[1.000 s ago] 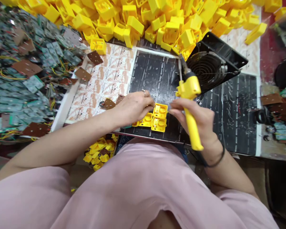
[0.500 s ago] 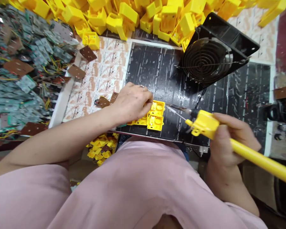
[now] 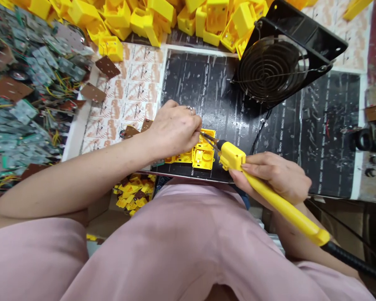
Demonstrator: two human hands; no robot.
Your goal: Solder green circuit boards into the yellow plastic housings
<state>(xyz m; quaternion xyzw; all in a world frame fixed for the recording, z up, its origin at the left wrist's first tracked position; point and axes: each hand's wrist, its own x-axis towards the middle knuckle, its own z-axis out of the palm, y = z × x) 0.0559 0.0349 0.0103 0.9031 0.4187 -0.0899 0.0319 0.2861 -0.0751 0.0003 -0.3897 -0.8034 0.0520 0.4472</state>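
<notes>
Firmly, right hand (image 3: 274,177) wraps soldering iron (image 3: 288,211); left hand (image 3: 174,130) curls over yellow box (image 3: 203,159).

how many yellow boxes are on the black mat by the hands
3. One yellow box sits at the front, a second yellow box just behind it by the soldering iron, a third yellow box to their left beside the left hand. The hand could hide another.

Just the one cam here, worn on the head and aimed forward and down, looking pretty close over the lap (image 3: 163,251) at the left hand (image 3: 175,131), right hand (image 3: 272,175) and black mat (image 3: 200,83) ahead.
</notes>
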